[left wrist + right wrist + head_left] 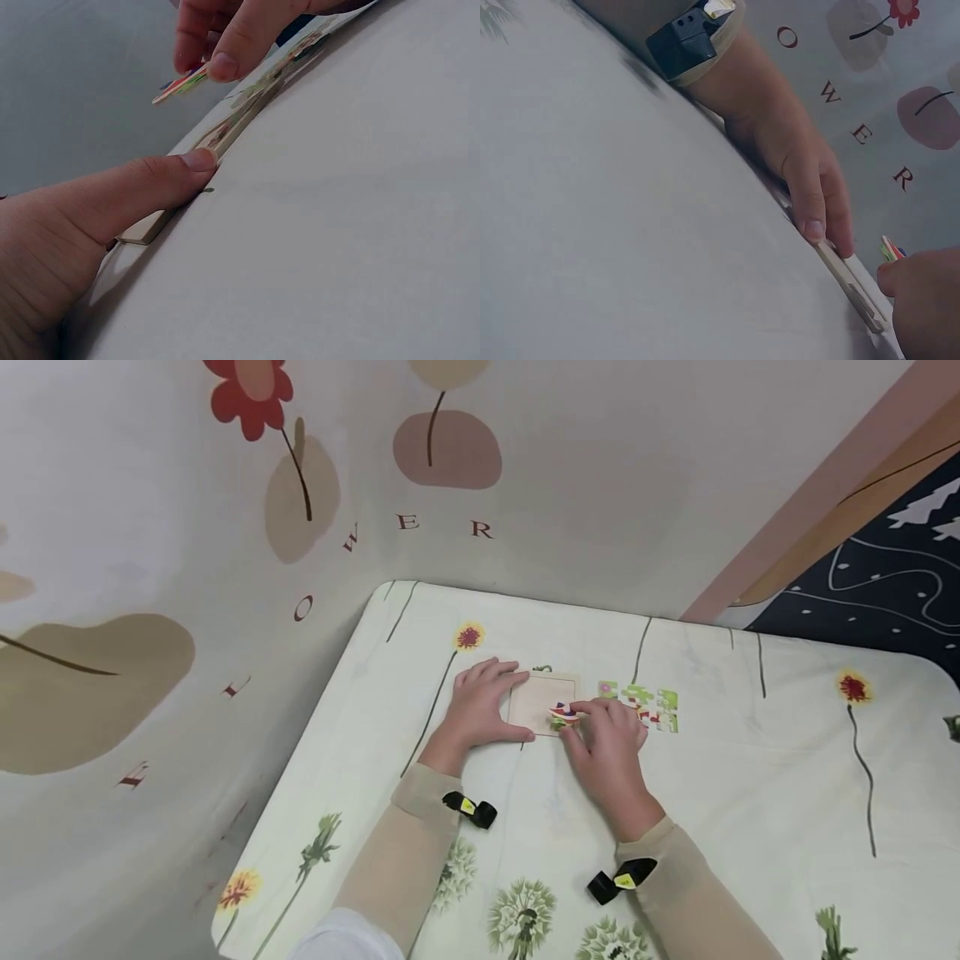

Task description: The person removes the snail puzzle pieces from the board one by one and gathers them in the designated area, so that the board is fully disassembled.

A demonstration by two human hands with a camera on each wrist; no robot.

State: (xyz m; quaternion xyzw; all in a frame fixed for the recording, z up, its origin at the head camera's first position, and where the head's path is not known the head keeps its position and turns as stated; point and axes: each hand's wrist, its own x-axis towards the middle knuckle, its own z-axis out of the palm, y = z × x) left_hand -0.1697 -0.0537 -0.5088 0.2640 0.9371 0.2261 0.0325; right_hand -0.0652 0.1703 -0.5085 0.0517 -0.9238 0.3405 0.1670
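Note:
A shallow square wooden puzzle board [534, 700] lies on the flower-print cloth, its visible inside bare wood. My left hand [482, 703] grips it from the left, thumb along the near edge and fingers at the far edge. In the left wrist view, that thumb [196, 160] presses on the rim. Between thumb and fingers my right hand [613, 742] pinches a colourful jigsaw piece [562, 713], patterned red, white, blue and green. The piece is tilted, raised above the right part of the board. Several loose jigsaw pieces [666, 700] lie just right of the board, partly behind the right hand.
The light cloth [765, 760] bears printed flowers and stems. Printed fabric walls [600, 527] rise behind and on the left. A small green printed shape [542, 668] shows at the board's far edge. Each wrist carries a black strapped camera [622, 881].

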